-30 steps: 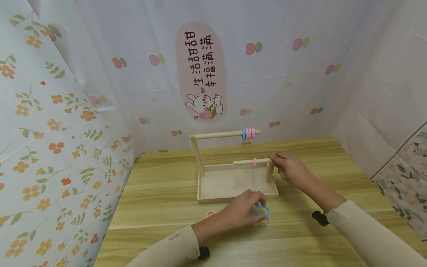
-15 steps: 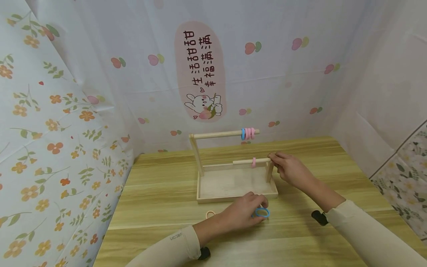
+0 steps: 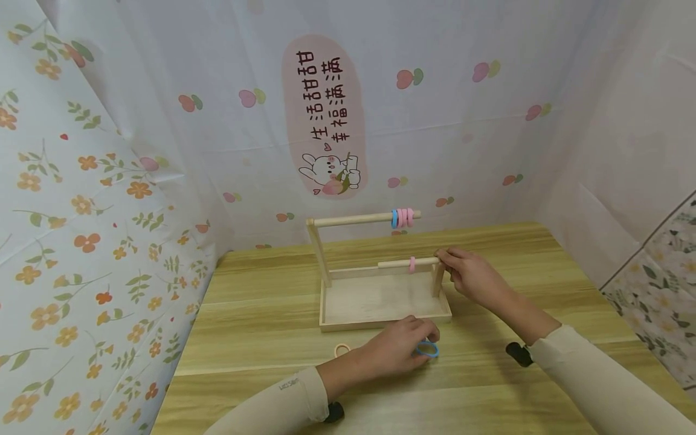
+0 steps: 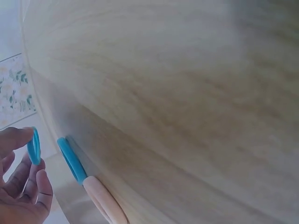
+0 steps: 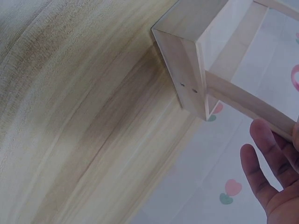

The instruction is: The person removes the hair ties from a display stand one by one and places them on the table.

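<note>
Between thumb and fingertips my left hand (image 3: 399, 346) pinches a blue hair tie (image 4: 34, 148), just in front of the wooden rack's tray (image 3: 348, 327). A second blue hair tie (image 4: 71, 159) and a peach one (image 4: 103, 199) lie on the table in the left wrist view. My right hand (image 3: 475, 275) grips the top of the rack's short post (image 3: 438, 281), at the end of the lower bar (image 3: 391, 264). One pink hair tie (image 3: 412, 264) hangs on that bar. The upper bar (image 3: 353, 220) carries a blue hair tie (image 3: 394, 219) and several pink ones (image 3: 403, 217).
The rack's tall post (image 3: 319, 254) rises at the tray's left end. The wood-grain table (image 3: 261, 314) extends on both sides of the rack. A printed cloth (image 3: 462, 133) hangs behind it, and a floral cloth (image 3: 81, 241) hangs at the left.
My left hand has sunk slightly toward the table with the blue hair tie still pinched. The right hand keeps its hold on the post. The view has shifted a little.
</note>
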A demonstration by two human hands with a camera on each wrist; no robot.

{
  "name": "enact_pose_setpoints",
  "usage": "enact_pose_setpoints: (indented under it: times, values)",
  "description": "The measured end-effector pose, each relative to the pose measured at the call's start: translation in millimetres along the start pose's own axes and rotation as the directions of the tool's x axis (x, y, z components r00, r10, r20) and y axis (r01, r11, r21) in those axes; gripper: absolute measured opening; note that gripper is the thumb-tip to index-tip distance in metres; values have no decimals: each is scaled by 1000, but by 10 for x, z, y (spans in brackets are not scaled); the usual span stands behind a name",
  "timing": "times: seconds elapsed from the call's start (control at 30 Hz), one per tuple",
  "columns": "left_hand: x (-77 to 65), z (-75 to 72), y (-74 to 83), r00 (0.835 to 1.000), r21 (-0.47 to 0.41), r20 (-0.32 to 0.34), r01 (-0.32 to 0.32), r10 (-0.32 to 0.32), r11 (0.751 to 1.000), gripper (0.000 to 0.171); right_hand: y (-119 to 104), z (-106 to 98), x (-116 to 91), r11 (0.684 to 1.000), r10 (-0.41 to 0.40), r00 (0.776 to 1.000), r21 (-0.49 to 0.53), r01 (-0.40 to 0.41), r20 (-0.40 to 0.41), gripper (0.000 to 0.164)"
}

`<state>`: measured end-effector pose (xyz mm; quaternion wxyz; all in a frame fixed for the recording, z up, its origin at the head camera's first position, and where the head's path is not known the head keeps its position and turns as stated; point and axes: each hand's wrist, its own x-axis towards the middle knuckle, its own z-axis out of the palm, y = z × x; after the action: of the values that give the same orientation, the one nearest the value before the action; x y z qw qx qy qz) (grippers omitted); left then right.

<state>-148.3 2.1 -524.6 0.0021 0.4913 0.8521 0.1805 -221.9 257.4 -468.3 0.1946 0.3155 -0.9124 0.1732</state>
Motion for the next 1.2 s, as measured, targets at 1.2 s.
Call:
enact_pose_setpoints:
  times: [1.2]
  values:
    - [48,-51,-7,992,115,124,-31,17,993,37,-45,-23,15,1000,-21,999,7,21,-31,30]
